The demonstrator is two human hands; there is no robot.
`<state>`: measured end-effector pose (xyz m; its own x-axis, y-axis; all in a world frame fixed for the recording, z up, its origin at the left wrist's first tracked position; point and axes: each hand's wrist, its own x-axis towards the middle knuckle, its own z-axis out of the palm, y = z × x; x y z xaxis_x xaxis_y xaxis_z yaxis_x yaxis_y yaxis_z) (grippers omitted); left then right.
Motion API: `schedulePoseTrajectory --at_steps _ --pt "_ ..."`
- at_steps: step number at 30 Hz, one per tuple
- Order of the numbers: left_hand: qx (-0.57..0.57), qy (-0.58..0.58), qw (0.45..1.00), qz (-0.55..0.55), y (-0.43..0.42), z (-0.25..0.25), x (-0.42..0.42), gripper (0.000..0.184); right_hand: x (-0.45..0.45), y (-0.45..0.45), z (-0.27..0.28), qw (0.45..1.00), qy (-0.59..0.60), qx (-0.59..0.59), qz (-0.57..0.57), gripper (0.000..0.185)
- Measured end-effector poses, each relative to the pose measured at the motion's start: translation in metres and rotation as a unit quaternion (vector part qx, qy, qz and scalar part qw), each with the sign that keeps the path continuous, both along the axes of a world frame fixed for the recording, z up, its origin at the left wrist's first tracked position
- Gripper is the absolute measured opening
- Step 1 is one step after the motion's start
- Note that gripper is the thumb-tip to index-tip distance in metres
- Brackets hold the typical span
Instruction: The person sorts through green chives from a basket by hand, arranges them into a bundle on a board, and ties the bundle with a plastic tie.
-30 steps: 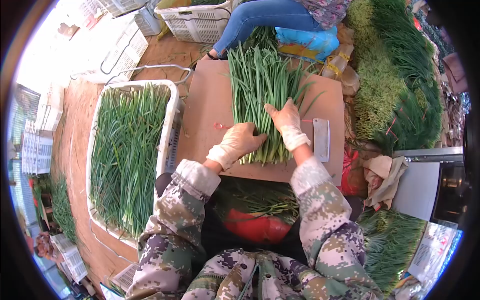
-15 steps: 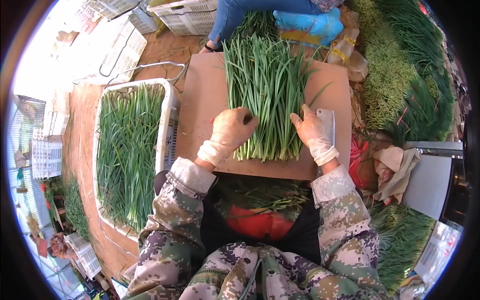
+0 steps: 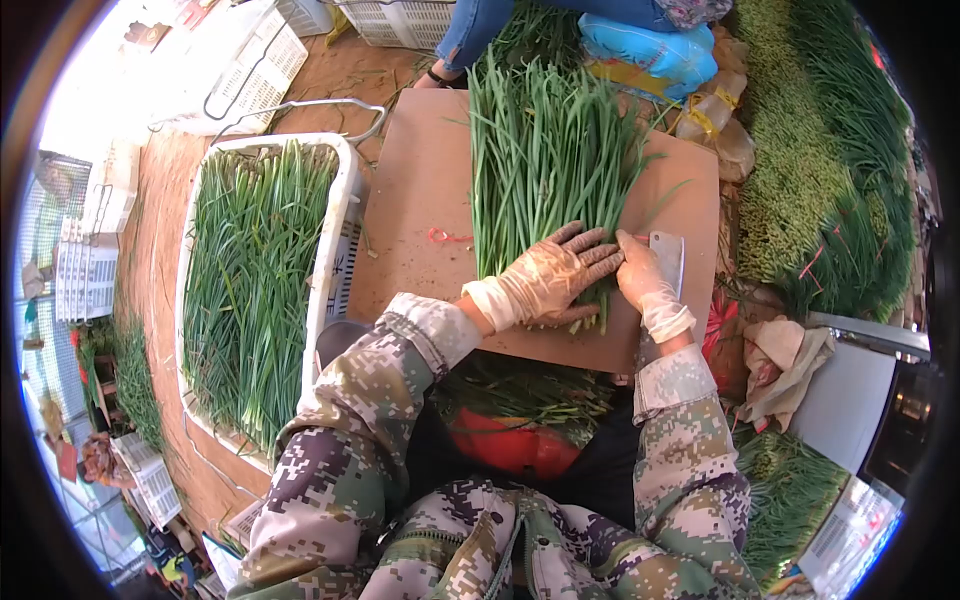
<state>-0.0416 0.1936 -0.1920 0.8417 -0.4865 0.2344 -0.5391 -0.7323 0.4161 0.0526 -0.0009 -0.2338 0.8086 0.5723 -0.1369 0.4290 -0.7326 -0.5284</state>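
Observation:
A thick bunch of green garlic chives [image 3: 545, 160] lies on a brown board [image 3: 410, 200], its cut ends toward me. My left hand [image 3: 550, 275], in a thin pale glove, rests flat across the lower stalks with fingers spread. At the bunch's right edge, my gloved right hand [image 3: 643, 275] is closed, thumb and fingers pinched at a bit of red tie. Left of the bunch, more red tie [image 3: 450, 237] lies on the board; whether both bits are one piece is hidden. Close beside my right hand is a cleaver [image 3: 668, 258], its lower part hidden.
To the left stands a white crate [image 3: 350, 190] packed with chives. Loose stalks and a red bag [image 3: 515, 445] are below the board. Another person's leg [image 3: 470, 40] and a blue package [image 3: 650, 55] are beyond it. Piled greens [image 3: 790, 170] line the right side.
My left hand has moved right onto the lower stalks and flattened, uncovering the red tie on the left. My right hand has closed into a pinch. The view has shifted slightly.

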Motion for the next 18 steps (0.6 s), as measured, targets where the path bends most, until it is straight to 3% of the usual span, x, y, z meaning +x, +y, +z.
schedulePoseTrajectory --at_steps 1,3,4,5,7,9,11,13,15,17,18 --pt "0.007 0.006 1.000 -0.002 -0.001 -0.001 0.000 0.081 -0.003 0.009 0.019 1.000 0.000 -0.002 0.004 0.041" --pt "0.006 0.009 1.000 0.003 -0.004 -0.001 -0.001 0.077 -0.007 0.024 0.066 0.968 0.057 -0.244 -0.030 0.041" --pt "0.012 0.011 1.000 0.000 -0.005 -0.002 -0.001 0.073 -0.011 0.028 0.081 0.953 0.012 -0.303 -0.024 0.039" --pt "0.018 0.012 1.000 -0.004 -0.006 -0.002 -0.002 0.069 -0.009 0.023 0.080 0.952 0.012 -0.304 -0.024 0.039" --pt "0.018 0.013 1.000 0.000 -0.005 -0.003 -0.004 0.067 -0.007 0.023 0.093 0.982 -0.154 -0.104 -0.034 0.034" --pt "0.021 0.011 1.000 0.004 -0.006 -0.004 -0.006 0.064 -0.007 0.040 0.101 0.986 -0.144 -0.051 -0.061 0.026" --pt "0.024 0.007 1.000 0.006 -0.007 -0.004 -0.005 0.065 -0.008 0.061 0.104 0.987 0.004 0.151 -0.049 0.022" --pt "-0.011 -0.014 1.000 0.011 -0.008 -0.010 -0.005 0.066 -0.008 0.087 0.097 0.981 -0.064 0.180 -0.008 0.023" --pt "-0.026 -0.052 0.998 0.030 -0.009 -0.012 -0.007 0.060 -0.003 0.108 0.093 0.990 -0.032 0.139 0.004 0.025" --pt "0.021 0.094 0.995 0.005 -0.008 -0.009 -0.008 0.054 -0.001 0.120 0.081 0.989 -0.116 -0.068 0.066 0.028" --pt "0.020 0.092 0.996 0.006 -0.008 -0.010 -0.007 0.054 0.001 0.122 0.075 0.985 -0.108 -0.114 0.075 0.031"
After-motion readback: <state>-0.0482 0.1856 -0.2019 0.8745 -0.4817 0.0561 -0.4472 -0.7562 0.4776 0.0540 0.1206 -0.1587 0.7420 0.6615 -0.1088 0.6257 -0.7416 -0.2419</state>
